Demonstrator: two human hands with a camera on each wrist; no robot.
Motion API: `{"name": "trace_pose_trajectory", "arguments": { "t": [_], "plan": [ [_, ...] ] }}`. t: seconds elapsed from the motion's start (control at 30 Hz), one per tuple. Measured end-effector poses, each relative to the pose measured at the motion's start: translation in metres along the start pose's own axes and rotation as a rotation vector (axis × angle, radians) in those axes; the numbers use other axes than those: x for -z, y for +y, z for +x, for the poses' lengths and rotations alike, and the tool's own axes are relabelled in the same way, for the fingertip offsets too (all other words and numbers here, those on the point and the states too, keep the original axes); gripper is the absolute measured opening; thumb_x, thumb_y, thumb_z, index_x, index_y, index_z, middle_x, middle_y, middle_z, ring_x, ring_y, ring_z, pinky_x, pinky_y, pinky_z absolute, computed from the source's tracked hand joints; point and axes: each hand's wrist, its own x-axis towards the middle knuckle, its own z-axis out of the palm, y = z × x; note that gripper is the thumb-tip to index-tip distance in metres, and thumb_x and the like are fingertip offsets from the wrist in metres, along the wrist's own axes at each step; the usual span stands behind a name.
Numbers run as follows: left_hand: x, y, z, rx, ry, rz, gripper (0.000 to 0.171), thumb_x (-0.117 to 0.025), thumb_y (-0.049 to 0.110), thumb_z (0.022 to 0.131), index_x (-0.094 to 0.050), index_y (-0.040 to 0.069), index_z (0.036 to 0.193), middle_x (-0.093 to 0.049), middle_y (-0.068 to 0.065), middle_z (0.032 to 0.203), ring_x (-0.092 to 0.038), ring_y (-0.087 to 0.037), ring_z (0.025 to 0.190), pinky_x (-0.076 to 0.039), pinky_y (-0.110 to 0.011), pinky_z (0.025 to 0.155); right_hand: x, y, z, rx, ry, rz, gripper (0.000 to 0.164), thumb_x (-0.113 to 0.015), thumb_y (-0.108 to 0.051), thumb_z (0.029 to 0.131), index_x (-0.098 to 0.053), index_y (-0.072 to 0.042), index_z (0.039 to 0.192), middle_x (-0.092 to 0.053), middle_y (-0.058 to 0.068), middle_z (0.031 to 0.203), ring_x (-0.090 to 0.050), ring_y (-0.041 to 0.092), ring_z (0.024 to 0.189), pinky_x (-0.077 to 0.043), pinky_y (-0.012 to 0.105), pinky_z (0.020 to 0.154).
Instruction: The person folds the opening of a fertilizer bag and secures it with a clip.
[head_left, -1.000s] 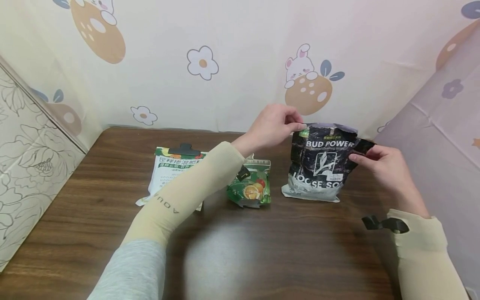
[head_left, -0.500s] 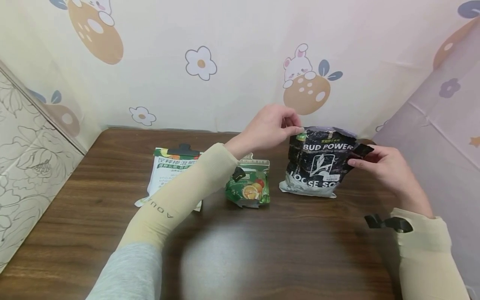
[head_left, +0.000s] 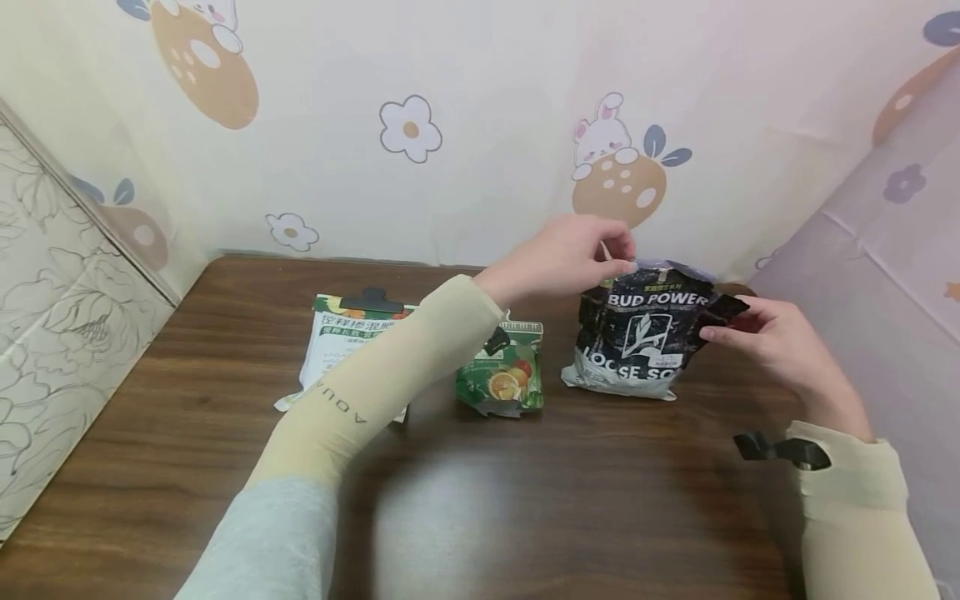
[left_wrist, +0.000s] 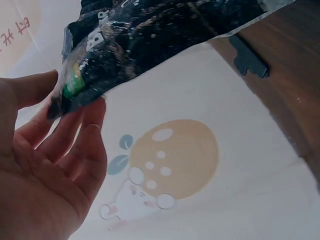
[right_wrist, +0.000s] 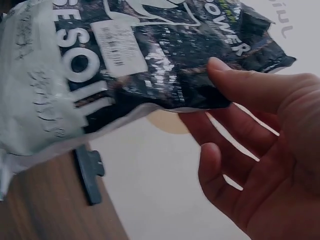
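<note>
A black and pale grey plastic bag of loose soil [head_left: 637,342] stands on the brown table [head_left: 570,492], its top crumpled. At its upper left, my left hand [head_left: 573,254] pinches the top edge between thumb and fingers. The left wrist view shows that bag corner [left_wrist: 75,87] between thumb and fingertips. On the other side, my right hand [head_left: 787,346] grips the bag's right edge. In the right wrist view the thumb [right_wrist: 245,82] lies on the bag's printed front, with fingers behind it.
A green pouch with fruit pictures [head_left: 506,379] stands left of the soil bag. Further left, a white bag [head_left: 330,346] wears a black clip [head_left: 372,302] and is partly covered by my left forearm. Another black clip [right_wrist: 89,175] lies behind the soil bag. A patterned curtain [head_left: 480,167] backs the table.
My left hand has shifted a little right and down along the bag's top edge, and the top has sunk slightly. My right hand keeps its grip on the right edge.
</note>
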Motion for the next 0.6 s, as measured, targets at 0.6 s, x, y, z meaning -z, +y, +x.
{"name": "trace_pose_trajectory", "arguments": {
  "t": [0.6],
  "plan": [
    [-0.009, 0.037, 0.037, -0.053, -0.108, 0.312, 0.026, -0.055, 0.031, 0.103, -0.065, 0.037, 0.126, -0.066, 0.016, 0.111, -0.057, 0.000, 0.104, -0.042, -0.023, 0.090, 0.020, 0.006, 0.002, 0.093, -0.174, 0.012, 0.016, -0.074, 0.007, 0.084, -0.072, -0.002, 0.097, -0.073, 0.001, 0.080, -0.067, 0.006, 0.071, -0.049, 0.015, 0.066]
  ]
}}
